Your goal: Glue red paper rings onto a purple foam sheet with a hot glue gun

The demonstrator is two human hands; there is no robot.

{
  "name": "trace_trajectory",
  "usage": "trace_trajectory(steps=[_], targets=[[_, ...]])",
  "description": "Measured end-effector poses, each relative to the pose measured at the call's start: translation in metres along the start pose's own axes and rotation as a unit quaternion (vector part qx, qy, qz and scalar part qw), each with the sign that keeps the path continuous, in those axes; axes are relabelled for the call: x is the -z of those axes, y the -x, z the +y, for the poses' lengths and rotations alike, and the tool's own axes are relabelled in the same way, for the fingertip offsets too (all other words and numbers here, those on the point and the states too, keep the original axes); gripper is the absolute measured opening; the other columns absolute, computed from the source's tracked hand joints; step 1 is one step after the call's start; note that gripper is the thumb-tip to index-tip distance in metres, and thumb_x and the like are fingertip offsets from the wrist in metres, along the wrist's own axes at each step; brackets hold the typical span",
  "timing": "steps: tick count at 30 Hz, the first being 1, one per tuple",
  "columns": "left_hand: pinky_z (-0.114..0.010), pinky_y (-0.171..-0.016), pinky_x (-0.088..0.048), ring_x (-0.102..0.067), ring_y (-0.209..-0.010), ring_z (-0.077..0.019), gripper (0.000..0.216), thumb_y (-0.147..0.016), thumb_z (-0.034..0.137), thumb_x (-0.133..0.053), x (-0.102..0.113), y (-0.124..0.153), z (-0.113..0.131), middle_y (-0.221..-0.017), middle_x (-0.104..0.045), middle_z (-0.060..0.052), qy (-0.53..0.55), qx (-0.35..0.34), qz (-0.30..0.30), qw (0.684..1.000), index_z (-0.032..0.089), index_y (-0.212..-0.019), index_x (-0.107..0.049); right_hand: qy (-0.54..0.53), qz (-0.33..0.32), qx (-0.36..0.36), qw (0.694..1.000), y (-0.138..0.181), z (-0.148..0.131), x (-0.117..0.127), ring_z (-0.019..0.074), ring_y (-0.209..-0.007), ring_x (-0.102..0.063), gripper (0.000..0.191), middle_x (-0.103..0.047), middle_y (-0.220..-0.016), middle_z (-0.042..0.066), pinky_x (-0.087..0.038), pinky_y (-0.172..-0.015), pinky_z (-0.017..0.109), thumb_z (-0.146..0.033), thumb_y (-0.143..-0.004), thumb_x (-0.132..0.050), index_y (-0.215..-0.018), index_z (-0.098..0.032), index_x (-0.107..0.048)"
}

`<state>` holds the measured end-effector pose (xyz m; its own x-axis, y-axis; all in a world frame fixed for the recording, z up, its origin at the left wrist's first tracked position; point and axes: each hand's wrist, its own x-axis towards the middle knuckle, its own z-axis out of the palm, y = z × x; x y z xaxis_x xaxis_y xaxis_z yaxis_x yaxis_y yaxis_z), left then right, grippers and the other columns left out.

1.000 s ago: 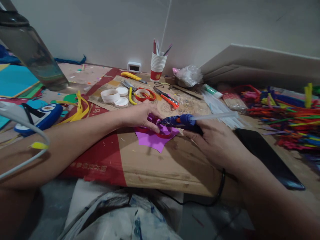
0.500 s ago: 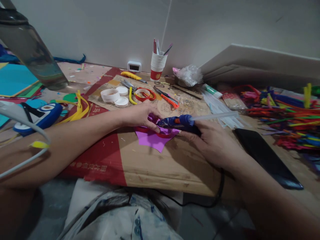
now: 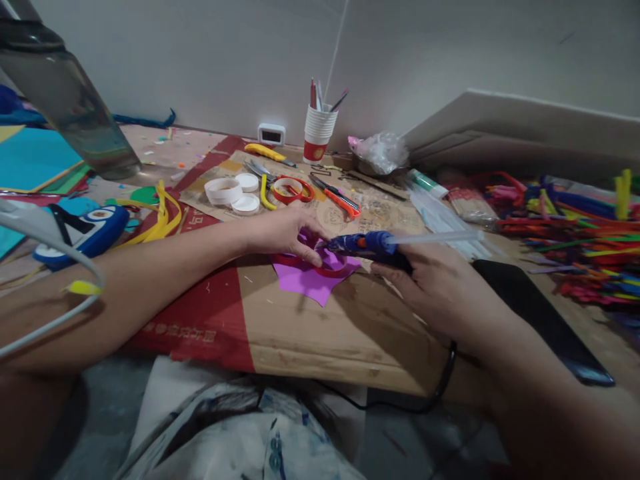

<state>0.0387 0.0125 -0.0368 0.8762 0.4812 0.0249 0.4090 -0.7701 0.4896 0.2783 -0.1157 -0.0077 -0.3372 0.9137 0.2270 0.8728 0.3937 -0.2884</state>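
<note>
On the cardboard lies a purple sheet cut with pointed edges (image 3: 305, 288), and a curved red strip (image 3: 333, 272) rests on top of it. My left hand (image 3: 295, 233) reaches over the sheet, thumb and fingers closed on the red strip; part of the strip is hidden under them. My right hand (image 3: 440, 283) grips a blue hot glue gun (image 3: 370, 244) from the right, its nozzle close to my left fingertips. A translucent glue stick (image 3: 435, 237) juts out of the gun's back end.
Behind my hands are white tape rolls (image 3: 223, 191), red-handled scissors (image 3: 300, 192), an orange utility knife (image 3: 337, 198) and a paper cup with pens (image 3: 320, 130). A black phone (image 3: 540, 320) lies right, near colourful craft strips (image 3: 580, 233). A water bottle (image 3: 80, 100) stands left.
The glue gun and my right hand have shifted slightly right, the nozzle drawing a little away from my left thumb. My left hand keeps its place on the red strip.
</note>
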Motion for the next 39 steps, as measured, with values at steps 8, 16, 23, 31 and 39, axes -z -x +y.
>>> trace_trajectory(steps=[8, 16, 23, 31, 39], targets=[[-0.026, -0.078, -0.036, -0.053, -0.093, -0.0190, 0.050, -0.078, 0.046, -0.079, 0.000, 0.000, 0.001, -0.099, -0.067, -0.004, 0.011, 0.029, -0.006, 1.000, 0.031, -0.126, -0.074, 0.026, -0.004, -0.005, 1.000, 0.011, 0.003, 0.005, 0.0279, -0.077, -0.066, 0.018, -0.071, -0.086, 0.009, -0.046, -0.068, 0.039, -0.031, -0.098, -0.047, -0.100, -0.024, -0.064], [-0.027, -0.079, -0.035, -0.052, -0.089, -0.0177, 0.044, -0.081, 0.047, -0.077, 0.001, 0.000, 0.001, -0.095, -0.065, -0.005, 0.011, 0.007, -0.008, 1.000, 0.031, -0.121, -0.076, 0.017, 0.033, 0.040, 0.999, 0.009, -0.002, -0.008, 0.0208, -0.065, -0.062, 0.014, -0.068, -0.079, 0.006, -0.044, -0.059, 0.032, -0.024, -0.098, -0.049, -0.089, -0.022, -0.060], [-0.025, -0.077, -0.035, -0.053, -0.090, -0.0166, 0.044, -0.080, 0.045, -0.077, 0.000, 0.000, 0.002, -0.094, -0.065, -0.003, 0.016, 0.013, 0.000, 1.000, 0.031, -0.121, -0.076, 0.004, 0.115, 0.145, 0.983, 0.004, 0.001, -0.006, 0.0199, -0.065, -0.064, 0.013, -0.069, -0.075, 0.003, -0.043, -0.057, 0.030, -0.025, -0.098, -0.053, -0.086, -0.023, -0.058], [-0.025, -0.074, -0.037, -0.056, -0.084, -0.0150, 0.041, -0.080, 0.043, -0.078, -0.001, 0.000, -0.001, -0.092, -0.068, -0.002, 0.040, -0.005, 0.002, 0.999, 0.031, -0.119, -0.077, 0.008, 0.082, 0.123, 0.989, 0.005, 0.003, -0.007, 0.0200, -0.069, -0.066, 0.012, -0.068, -0.077, 0.003, -0.045, -0.060, 0.030, -0.021, -0.097, -0.053, -0.087, -0.022, -0.058], [-0.025, -0.076, -0.039, -0.058, -0.088, -0.0160, 0.051, -0.078, 0.047, -0.079, -0.002, 0.000, -0.001, -0.100, -0.070, -0.004, 0.026, 0.026, -0.001, 0.999, 0.027, -0.125, -0.074, 0.024, 0.017, 0.033, 0.999, 0.011, 0.004, 0.000, 0.0205, -0.064, -0.058, 0.013, -0.064, -0.076, 0.003, -0.041, -0.059, 0.032, -0.025, -0.098, -0.050, -0.094, -0.021, -0.062]])
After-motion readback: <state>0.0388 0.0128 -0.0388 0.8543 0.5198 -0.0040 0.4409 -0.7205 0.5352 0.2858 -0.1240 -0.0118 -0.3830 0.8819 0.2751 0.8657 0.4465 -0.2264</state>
